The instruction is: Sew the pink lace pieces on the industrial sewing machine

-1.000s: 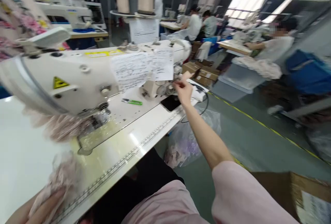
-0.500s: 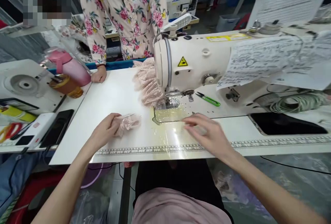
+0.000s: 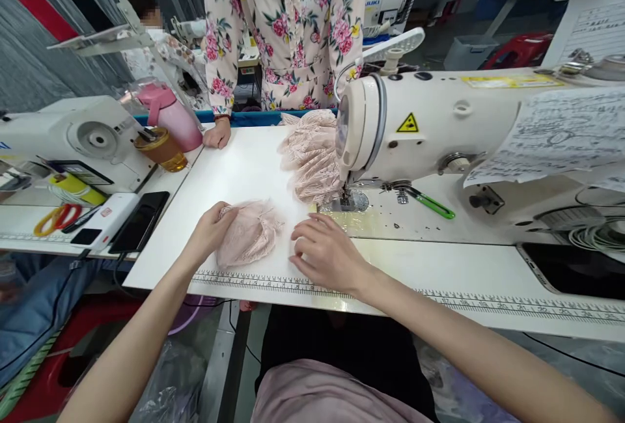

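My left hand [image 3: 211, 233] is closed on the edge of a small pale pink lace piece [image 3: 250, 235], which lies loosely spread on the white sewing table [image 3: 249, 166]. To its right, my right hand [image 3: 328, 252] hovers over the table with bent fingers slightly apart, holding nothing that I can see. Behind it, a gathered bunch of pale pink lace fabric [image 3: 312, 156] rests beside the needle area of the sewing machine [image 3: 415, 123]. Green thread snips [image 3: 432, 203] lie on the machine bed.
A printed ruler tape [image 3: 273, 282] runs along the front edge. A dark phone [image 3: 571, 270] lies at the right. On the left are another phone [image 3: 141, 221], scissors [image 3: 57, 218], an amber cup [image 3: 163, 150] and a pink jug [image 3: 170, 114]. Across the table, a person's fist [image 3: 218, 133] rests.
My right hand has moved left, toward the lace piece. The piece in my left hand now lies more spread out. The view has shifted left.
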Tool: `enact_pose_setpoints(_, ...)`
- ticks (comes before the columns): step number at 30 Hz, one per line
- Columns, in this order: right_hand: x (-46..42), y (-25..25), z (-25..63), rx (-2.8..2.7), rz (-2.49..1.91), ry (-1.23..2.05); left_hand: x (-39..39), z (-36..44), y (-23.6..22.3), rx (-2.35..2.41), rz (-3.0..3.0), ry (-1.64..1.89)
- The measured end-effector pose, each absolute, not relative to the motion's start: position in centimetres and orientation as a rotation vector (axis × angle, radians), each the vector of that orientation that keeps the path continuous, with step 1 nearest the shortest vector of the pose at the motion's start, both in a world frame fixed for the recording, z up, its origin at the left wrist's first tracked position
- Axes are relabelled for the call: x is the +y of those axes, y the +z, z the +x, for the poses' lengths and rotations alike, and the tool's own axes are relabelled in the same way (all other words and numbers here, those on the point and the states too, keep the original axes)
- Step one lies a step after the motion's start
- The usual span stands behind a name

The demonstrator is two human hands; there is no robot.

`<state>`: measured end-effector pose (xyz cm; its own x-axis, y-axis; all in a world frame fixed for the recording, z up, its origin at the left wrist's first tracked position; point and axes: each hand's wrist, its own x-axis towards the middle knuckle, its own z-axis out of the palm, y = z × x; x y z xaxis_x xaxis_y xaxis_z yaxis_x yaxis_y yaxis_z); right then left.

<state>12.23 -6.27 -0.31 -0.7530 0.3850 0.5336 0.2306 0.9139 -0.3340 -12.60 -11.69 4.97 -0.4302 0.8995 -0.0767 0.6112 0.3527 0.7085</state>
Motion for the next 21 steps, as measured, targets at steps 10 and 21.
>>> enact_pose_setpoints(10, -4.1, 1.5, 7.5, -2.432, -0.499, 0.470, -9.6, -13.9, 6.3, 2.071, 1.301, 0.616)
enact_pose_setpoints(21, -2.8, 0.9, 13.9, -2.485, -0.701, 0.322, -9.5, -17.5, 6.5, 2.196, 1.381, 0.612)
